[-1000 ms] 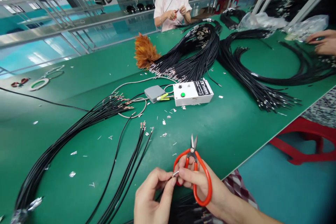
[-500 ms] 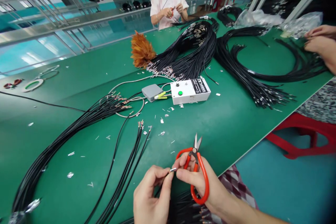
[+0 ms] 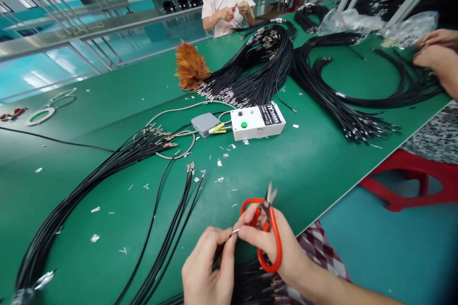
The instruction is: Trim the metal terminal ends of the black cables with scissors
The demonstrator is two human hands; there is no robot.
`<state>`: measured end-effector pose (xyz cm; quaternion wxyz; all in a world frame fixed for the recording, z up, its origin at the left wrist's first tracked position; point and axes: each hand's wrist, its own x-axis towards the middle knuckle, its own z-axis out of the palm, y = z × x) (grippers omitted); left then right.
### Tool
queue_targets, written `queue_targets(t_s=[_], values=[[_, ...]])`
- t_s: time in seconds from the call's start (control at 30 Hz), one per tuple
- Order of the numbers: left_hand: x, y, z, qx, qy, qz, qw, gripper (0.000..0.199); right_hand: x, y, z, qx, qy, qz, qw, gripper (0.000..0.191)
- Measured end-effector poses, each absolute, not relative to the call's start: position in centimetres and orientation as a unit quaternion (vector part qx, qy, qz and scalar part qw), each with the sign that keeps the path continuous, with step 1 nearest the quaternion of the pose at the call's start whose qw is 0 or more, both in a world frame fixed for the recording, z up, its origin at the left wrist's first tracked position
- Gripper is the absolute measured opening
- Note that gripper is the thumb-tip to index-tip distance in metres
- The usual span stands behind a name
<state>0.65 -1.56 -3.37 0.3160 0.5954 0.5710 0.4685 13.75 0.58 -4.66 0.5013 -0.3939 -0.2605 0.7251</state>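
Observation:
My left hand (image 3: 209, 264) is closed in a pinch around a thin black cable, whose silvery end (image 3: 235, 231) pokes out between thumb and forefinger. Against that end press the thumb and forefinger of my right hand (image 3: 266, 238). Red-handled scissors (image 3: 266, 205) hang in the same right hand, blades pointing up and slightly apart. Below my hands, at the bottom edge, lies a dark bundle of cables (image 3: 254, 279), partly hidden by them. Left of my hands a few black cables (image 3: 175, 228) with bared coppery tips lie on the green table (image 3: 286, 167).
A white box with a green button (image 3: 257, 123) stands mid-table beside a grey block (image 3: 206, 124). Cable bundles (image 3: 82, 181) lie left and beyond, near an orange feather duster (image 3: 191, 66). Foil scraps are scattered about. One co-worker (image 3: 227, 2) sits opposite; another's hands (image 3: 438, 52) work at right.
The view has shifted slightly. My right fingers have closed in further on the silvery cable end, and the scissors have tilted a little. Both hands keep their hold.

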Motion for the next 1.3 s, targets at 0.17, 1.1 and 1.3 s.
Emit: queue_targets(t_s=[0.17, 1.1, 1.3], values=[[0.6, -1.6, -2.6, 0.443, 0.604, 0.414, 0.517, 0.017, 13.9, 1.1, -5.5, -0.389, -0.193, 0.772, 0.464, 0.024], [0.9, -1.5, -2.5, 0.347, 0.591, 0.446, 0.576, 0.025, 14.1, 0.8, -4.3, -0.406, -0.22, 0.759, 0.46, 0.027], [0.9, -1.4, -2.4, 0.345, 0.593, 0.435, 0.584, 0.027, 14.3, 1.1, -4.2, -0.411, -0.23, 0.757, 0.453, 0.024]])
